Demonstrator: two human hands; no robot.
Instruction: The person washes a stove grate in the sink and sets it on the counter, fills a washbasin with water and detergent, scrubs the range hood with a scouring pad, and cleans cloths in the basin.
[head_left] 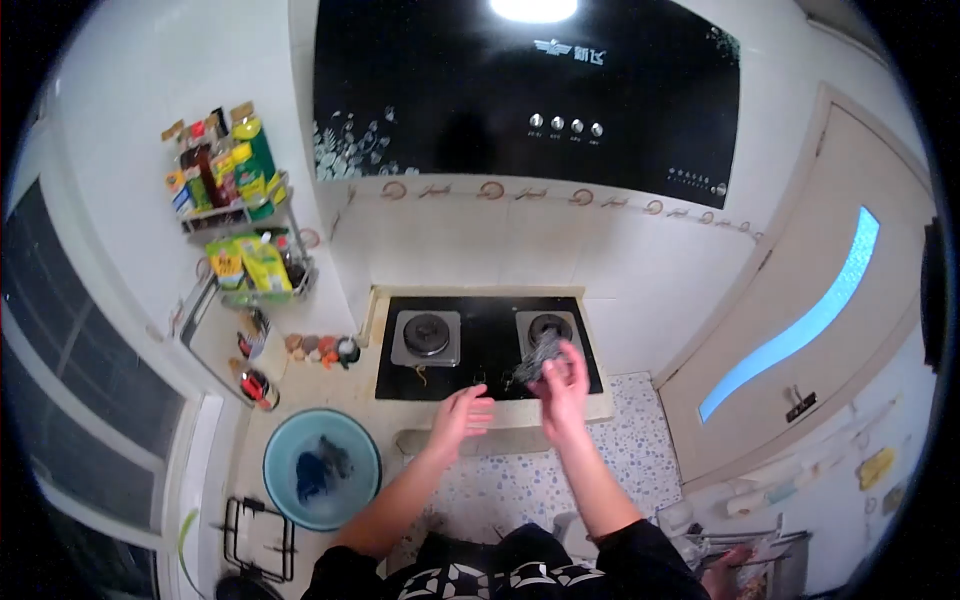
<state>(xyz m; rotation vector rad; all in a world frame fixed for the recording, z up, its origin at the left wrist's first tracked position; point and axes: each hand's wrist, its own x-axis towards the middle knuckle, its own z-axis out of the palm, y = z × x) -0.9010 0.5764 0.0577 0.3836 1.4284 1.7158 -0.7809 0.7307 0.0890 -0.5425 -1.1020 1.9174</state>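
Note:
My right hand [562, 388] is closed on a grey, stringy ball of steel wool [540, 358], held over the right side of the black gas stove [487, 345]. Just in front of the stove's near edge is my left hand [463, 420]. Its fingers point to the right, loosely stretched, and nothing shows in them. On the stove, the left burner [427, 334] is in full view. The steel wool partly covers the right burner [551, 327].
A blue-green basin [322, 412] with water and dark cloths stands on the left counter. Near it lies a black metal pan support [258, 540]. Bottles fill a wall rack [240, 213] at left. A black range hood [525, 95] hangs above; a door [800, 290] is at right.

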